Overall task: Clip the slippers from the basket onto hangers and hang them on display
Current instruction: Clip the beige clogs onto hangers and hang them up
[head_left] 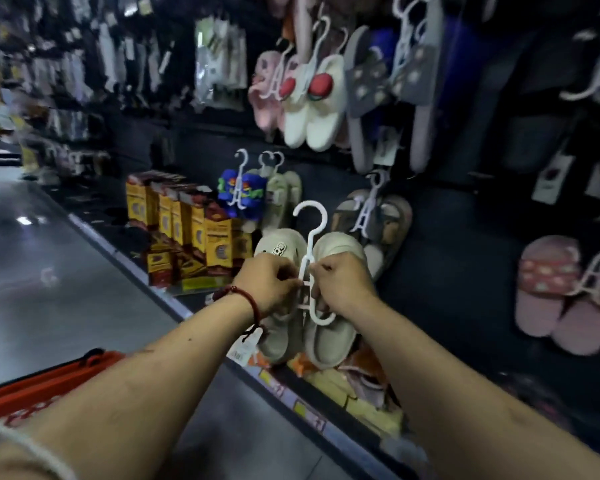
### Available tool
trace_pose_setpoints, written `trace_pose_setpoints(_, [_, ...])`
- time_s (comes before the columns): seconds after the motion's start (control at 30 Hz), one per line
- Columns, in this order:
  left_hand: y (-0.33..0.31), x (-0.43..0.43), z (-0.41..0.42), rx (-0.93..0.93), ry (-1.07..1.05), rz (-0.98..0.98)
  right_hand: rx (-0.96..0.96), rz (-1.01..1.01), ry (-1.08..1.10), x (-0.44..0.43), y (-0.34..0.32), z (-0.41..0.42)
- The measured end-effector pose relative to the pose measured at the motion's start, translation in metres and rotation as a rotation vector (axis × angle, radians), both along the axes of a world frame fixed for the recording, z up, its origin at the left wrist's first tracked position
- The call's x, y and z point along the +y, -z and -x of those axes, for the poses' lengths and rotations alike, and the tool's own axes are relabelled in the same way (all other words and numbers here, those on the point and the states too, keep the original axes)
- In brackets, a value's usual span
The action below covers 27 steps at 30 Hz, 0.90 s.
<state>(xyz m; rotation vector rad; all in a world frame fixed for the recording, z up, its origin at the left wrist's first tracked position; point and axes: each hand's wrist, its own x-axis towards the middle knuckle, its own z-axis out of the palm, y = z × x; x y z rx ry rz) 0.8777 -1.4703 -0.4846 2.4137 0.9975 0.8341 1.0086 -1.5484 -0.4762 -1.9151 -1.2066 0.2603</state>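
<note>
Both hands, left (265, 284) and right (340, 284), curl tightly around beige slippers (329, 337) at the white hanger (309, 268).

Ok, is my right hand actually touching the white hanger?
Touching. The head view shows the right hand with fingers curled round the stem of the white hanger, between the two beige slippers.

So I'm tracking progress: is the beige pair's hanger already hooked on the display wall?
No, the hook of the white hanger stands free while the left hand and right hand grip it with the beige slippers.
</note>
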Motion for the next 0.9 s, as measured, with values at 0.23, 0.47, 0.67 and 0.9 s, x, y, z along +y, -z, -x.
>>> trace_pose_setpoints(0.23, [-0.024,-0.013,-0.118,0.004,0.154,-0.055,0.100,-0.056,0.161,-0.031,-0.021,-0.104])
trace_pose_setpoints(0.47, [-0.033,-0.032,-0.204,0.011,0.301,-0.033,0.080,-0.066,0.342,-0.063,-0.028,-0.172])
trace_pose_setpoints(0.67, [-0.037,-0.040,-0.246,-0.037,0.383,-0.098,-0.042,-0.119,0.427,-0.076,-0.030,-0.208])
trace_pose_setpoints(0.9, [-0.032,-0.033,-0.263,-0.161,0.395,-0.106,-0.166,-0.116,0.437,-0.066,-0.033,-0.227])
